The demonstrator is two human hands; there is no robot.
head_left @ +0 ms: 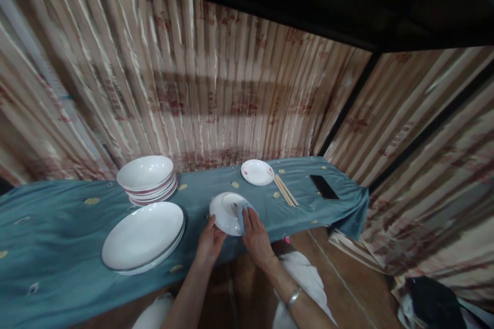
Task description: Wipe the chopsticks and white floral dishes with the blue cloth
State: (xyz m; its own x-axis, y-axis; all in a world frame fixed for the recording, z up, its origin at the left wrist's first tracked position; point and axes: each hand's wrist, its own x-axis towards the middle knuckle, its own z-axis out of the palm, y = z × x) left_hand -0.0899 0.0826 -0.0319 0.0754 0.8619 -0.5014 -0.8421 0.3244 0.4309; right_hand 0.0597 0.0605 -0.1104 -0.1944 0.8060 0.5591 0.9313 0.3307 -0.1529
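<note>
A white plate (222, 214) is tilted above the front edge of the table, with what looks like its round foot ring facing me. My left hand (210, 239) grips the plate's near left rim, thumb on top. In my right hand (255, 234) is a light blue cloth (241, 216), pressed against the plate's right side. The fingers lie over the cloth and hide part of it.
To the left stand a stack of white bowls (146, 172) and a stack of large oval plates (142, 236). Behind are a small flowered plate (258, 172), wooden chopsticks (286, 191) and a black phone (324, 187). A green cloth covers the table (69, 262).
</note>
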